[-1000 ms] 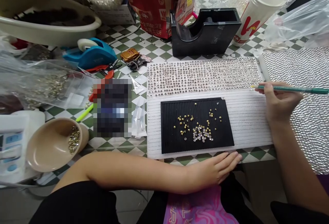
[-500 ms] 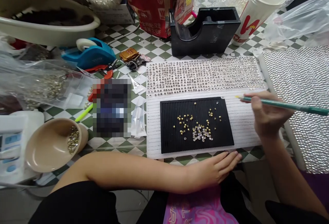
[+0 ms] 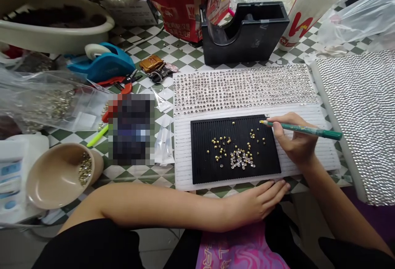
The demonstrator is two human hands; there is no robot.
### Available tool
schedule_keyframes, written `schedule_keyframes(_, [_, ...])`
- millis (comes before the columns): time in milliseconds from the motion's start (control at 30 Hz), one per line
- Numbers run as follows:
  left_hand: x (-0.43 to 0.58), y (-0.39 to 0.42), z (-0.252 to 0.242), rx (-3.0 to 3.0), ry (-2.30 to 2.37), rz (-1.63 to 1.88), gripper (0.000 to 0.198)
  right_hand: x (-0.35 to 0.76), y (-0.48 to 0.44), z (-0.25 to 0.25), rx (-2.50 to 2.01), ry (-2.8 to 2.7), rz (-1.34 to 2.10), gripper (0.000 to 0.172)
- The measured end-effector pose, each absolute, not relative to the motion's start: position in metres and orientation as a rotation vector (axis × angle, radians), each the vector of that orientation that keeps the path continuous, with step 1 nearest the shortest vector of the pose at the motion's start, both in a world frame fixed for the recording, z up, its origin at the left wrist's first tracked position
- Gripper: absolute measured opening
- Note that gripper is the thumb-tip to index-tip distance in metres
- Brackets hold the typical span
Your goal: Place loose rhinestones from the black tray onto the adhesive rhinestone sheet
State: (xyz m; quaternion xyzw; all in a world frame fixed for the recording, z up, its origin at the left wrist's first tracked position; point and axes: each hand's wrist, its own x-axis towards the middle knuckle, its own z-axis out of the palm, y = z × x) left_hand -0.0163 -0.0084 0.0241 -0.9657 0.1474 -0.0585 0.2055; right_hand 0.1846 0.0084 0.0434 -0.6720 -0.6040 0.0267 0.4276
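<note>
My right hand (image 3: 294, 139) is closed around a green pencil-like stick (image 3: 304, 129) whose pale tip hovers over the upper right corner of a black ribbed tray (image 3: 203, 157). Small gold studs and clear rhinestones (image 3: 237, 153) lie scattered on that tray. The tray rests on a white grooved board (image 3: 182, 149), whose upper part is filled with rows of set rhinestones (image 3: 243, 87). My left hand (image 3: 259, 203) lies flat with fingers stretched along the table's near edge, just below the board, holding nothing.
A beige bowl (image 3: 52, 178) with stones sits at the left, beside plastic bags of stones (image 3: 46, 100). Behind the board stand a black tape dispenser (image 3: 243, 34), a blue tape dispenser (image 3: 101, 61), a red bag (image 3: 185, 1) and a white cup (image 3: 308, 9). A rhinestone sheet (image 3: 364, 112) lies right.
My right hand has brought the green stick left and down, from the rhinestone rows at the board's right edge to the black tray's upper right corner. The left hand stayed still.
</note>
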Motion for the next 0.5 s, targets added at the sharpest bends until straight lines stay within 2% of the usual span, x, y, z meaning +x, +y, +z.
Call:
schedule_keyframes(133, [-0.016,-0.010,0.023,-2.700,0.418,-0.168,0.057,0.192,0.007,0.044,-1.642,-1.410,0.041,0.014])
schedule_keyframes(333, [-0.017,-0.008,0.025,-2.717,0.435,-0.145,0.055,0.248,0.009,0.039,-1.631,-1.046,-0.198,0.011])
schedule_keyframes(500, [-0.017,-0.007,0.025,-2.721,0.453,-0.161,0.055,0.276,0.009,0.030,-1.717,-1.051,-0.209,0.012])
